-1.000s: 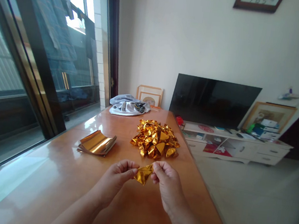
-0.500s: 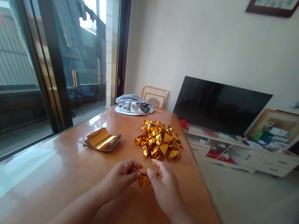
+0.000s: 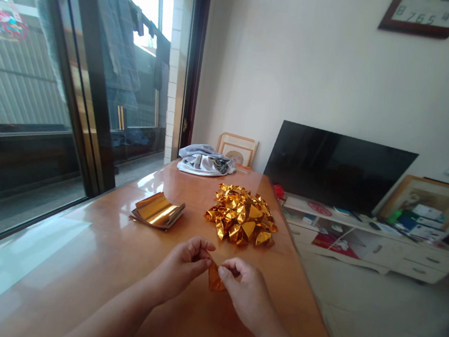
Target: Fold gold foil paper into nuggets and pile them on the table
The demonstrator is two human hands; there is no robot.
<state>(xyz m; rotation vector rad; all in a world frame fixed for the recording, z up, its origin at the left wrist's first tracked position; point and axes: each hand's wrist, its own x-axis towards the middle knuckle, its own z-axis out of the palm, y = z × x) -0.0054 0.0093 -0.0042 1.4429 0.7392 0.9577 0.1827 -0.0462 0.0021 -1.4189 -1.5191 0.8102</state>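
Observation:
A piece of folded gold foil paper is pinched between my two hands over the near part of the table. My left hand grips its left upper corner with thumb and fingertips. On the other side my right hand has thumb and forefinger closed on its right edge, partly covering it. Beyond the hands lies a heap of folded gold foil pieces. To the left of the heap rests a stack of flat gold foil sheets, the top one curling up.
The glossy wooden table has its right edge beside my right arm. Grey and white cloth lies at its far end, near leaning picture frames. A television stands on a white cabinet; a sliding glass door is at left.
My right hand's fingers have closed in on the foil's right edge, where they were spread before. The foil looks narrower and turned. The whole view has shifted slightly.

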